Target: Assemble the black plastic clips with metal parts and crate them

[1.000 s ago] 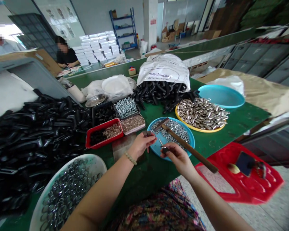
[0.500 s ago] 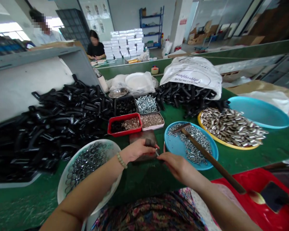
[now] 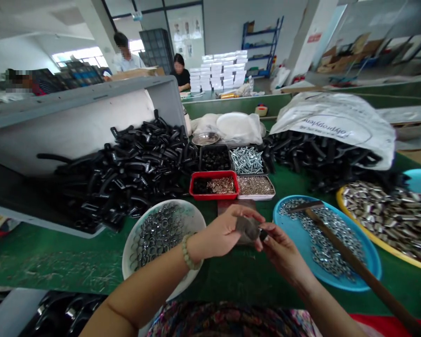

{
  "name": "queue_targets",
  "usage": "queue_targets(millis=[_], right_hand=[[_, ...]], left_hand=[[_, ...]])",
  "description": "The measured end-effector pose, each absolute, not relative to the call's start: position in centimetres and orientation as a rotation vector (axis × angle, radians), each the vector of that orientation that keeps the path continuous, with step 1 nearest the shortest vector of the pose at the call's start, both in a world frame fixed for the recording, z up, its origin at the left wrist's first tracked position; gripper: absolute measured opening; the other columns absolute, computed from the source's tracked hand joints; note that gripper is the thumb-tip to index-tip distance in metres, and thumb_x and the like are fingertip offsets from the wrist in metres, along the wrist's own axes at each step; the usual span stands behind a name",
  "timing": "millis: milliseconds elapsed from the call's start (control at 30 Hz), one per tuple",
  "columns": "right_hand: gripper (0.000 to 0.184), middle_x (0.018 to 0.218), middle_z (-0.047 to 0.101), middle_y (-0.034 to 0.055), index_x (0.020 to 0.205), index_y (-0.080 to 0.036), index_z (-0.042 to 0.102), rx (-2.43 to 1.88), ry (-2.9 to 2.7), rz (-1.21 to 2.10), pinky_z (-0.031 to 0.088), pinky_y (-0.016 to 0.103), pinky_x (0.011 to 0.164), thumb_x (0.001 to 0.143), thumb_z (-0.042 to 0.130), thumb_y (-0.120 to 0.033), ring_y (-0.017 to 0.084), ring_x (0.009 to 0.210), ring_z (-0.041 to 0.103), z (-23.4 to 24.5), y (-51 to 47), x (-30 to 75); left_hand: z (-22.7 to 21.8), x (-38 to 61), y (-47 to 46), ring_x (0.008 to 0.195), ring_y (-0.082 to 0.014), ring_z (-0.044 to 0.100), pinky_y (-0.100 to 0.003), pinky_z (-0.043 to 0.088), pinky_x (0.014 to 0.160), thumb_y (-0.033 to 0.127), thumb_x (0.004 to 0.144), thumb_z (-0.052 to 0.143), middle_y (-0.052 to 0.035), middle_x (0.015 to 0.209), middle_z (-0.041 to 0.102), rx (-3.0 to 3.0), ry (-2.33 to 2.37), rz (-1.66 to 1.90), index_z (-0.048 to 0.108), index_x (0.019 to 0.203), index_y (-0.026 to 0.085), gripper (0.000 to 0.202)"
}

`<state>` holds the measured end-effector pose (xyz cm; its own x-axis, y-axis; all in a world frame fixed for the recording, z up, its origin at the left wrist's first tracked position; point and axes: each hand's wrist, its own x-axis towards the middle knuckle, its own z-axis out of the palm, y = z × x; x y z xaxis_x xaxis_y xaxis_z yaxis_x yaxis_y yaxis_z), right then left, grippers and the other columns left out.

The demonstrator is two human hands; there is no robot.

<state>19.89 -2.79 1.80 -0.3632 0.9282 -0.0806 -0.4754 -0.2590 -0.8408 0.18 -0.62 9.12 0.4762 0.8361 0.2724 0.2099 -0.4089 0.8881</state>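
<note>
Counter [image 3: 70,267]: green, carrying heaped black plastic handles [image 3: 126,173]
Left hand [image 3: 221,234]: gripping a small dark part [image 3: 247,228] above the counter
Right hand [image 3: 284,255]: pinching that part too
Nearby: white bowl [image 3: 192,220] of metal rings [image 3: 157,236], blue plate [image 3: 294,243] of nuts [image 3: 326,243]

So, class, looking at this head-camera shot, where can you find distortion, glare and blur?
In the head view, wide-angle distortion bows the rim of the grey bin; the far windows are blown out; glare glints on the metal sleeves; the dark piece at the left hand looks slightly soft.

Dark piece [image 3: 249,228] half hidden by left hand [image 3: 224,233], yellow tray [image 3: 372,242] cut off at right edge
</note>
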Motion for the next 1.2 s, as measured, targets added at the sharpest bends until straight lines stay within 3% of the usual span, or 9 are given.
queue_targets(millis=[167,267,400,467,567,700,1000,1100,1200], right_hand=[[0.017,0.079,0.065,0.0007,0.095,-0.024,0.060,-0.806,-1.135,1.764,0.048,0.028,0.066,0.082,0.064,-0.034,0.013,0.067,0.062,0.7,-2.8,19.8],[0.022,0.080,0.065,0.0019,0.096,-0.024,0.058,-0.895,-1.130,1.696,0.050,0.030,0.067,0.080,0.065,-0.038,0.015,0.069,0.063,0.1,-2.5,20.0],[0.027,0.083,0.065,0.0035,0.096,-0.022,0.057,-0.943,-1.047,1.648,0.051,0.032,0.070,0.077,0.067,-0.039,0.016,0.069,0.064,-0.2,-1.8,20.1],[0.027,0.084,0.066,0.0032,0.096,-0.022,0.057,-0.934,-1.036,1.676,0.051,0.031,0.069,0.077,0.068,-0.038,0.015,0.069,0.064,-0.1,-1.6,19.9],[0.026,0.085,0.067,0.0022,0.097,-0.023,0.057,-0.933,-1.033,1.711,0.051,0.031,0.071,0.078,0.067,-0.037,0.015,0.071,0.065,0.0,-1.5,19.1],[0.029,0.086,0.067,0.0025,0.099,-0.022,0.056,-0.946,-1.034,1.725,0.052,0.033,0.073,0.078,0.067,-0.038,0.016,0.072,0.065,0.4,-1.4,18.1],[0.029,0.084,0.066,0.0032,0.097,-0.022,0.056,-0.933,-0.982,1.697,0.051,0.030,0.068,0.077,0.068,-0.038,0.015,0.067,0.064,0.7,-1.8,19.3],[0.028,0.085,0.066,0.0032,0.097,-0.021,0.056,-0.920,-0.987,1.687,0.052,0.030,0.068,0.078,0.067,-0.038,0.014,0.069,0.064,0.9,-1.5,19.1],[0.024,0.089,0.066,0.0030,0.099,-0.022,0.056,-0.920,-1.145,1.662,0.054,0.032,0.072,0.081,0.062,-0.037,0.015,0.073,0.066,1.6,-1.3,18.1]], left_hand=[[10.6,-0.5,-1.8,0.096,-0.0220,0.061,-0.037,0.042,0.092,0.034,0.088,0.050,-0.0079,0.087,0.068,1.486,0.850,0.797,0.057,0.121,0.019,0.037],[10.4,-3.1,-1.0,0.076,-0.0200,0.064,-0.035,0.047,0.081,0.047,0.090,0.042,-0.0057,0.067,0.066,1.445,0.777,0.673,0.053,0.125,0.016,0.048],[8.5,-11.0,4.6,0.089,-0.0222,0.061,-0.036,0.045,0.085,0.037,0.088,0.047,-0.0112,0.093,0.066,1.740,1.757,0.856,0.062,0.110,0.016,0.034],[7.3,-15.1,8.1,0.108,-0.0323,0.052,-0.045,0.040,0.092,0.032,0.082,0.056,-0.0172,0.111,0.060,1.830,2.309,0.491,0.065,0.105,0.014,0.030],[6.2,-18.9,12.4,0.119,-0.0439,0.040,-0.057,0.035,0.094,0.033,0.074,0.065,-0.0227,0.119,0.055,1.818,2.489,0.136,0.068,0.092,0.011,0.029],[5.6,-18.7,15.3,0.116,-0.0477,0.042,-0.058,0.035,0.091,0.029,0.065,0.073,-0.0268,0.116,0.055,1.761,2.452,0.095,0.068,0.083,0.006,0.029],[6.9,-17.7,12.4,0.103,-0.0304,0.057,-0.041,0.040,0.090,0.006,0.080,0.042,-0.0234,0.106,0.059,1.818,2.407,0.284,0.057,0.108,0.003,0.033],[8.8,-18.8,9.4,0.096,-0.0262,0.058,-0.036,0.044,0.085,0.015,0.079,0.052,-0.0147,0.099,0.062,1.749,2.349,0.500,0.046,0.125,0.011,0.046],[10.1,-16.4,5.2,0.070,-0.0149,0.058,-0.026,0.047,0.065,0.033,0.078,0.060,-0.0020,0.086,0.059,1.332,1.934,1.088,0.046,0.122,0.024,0.047]])
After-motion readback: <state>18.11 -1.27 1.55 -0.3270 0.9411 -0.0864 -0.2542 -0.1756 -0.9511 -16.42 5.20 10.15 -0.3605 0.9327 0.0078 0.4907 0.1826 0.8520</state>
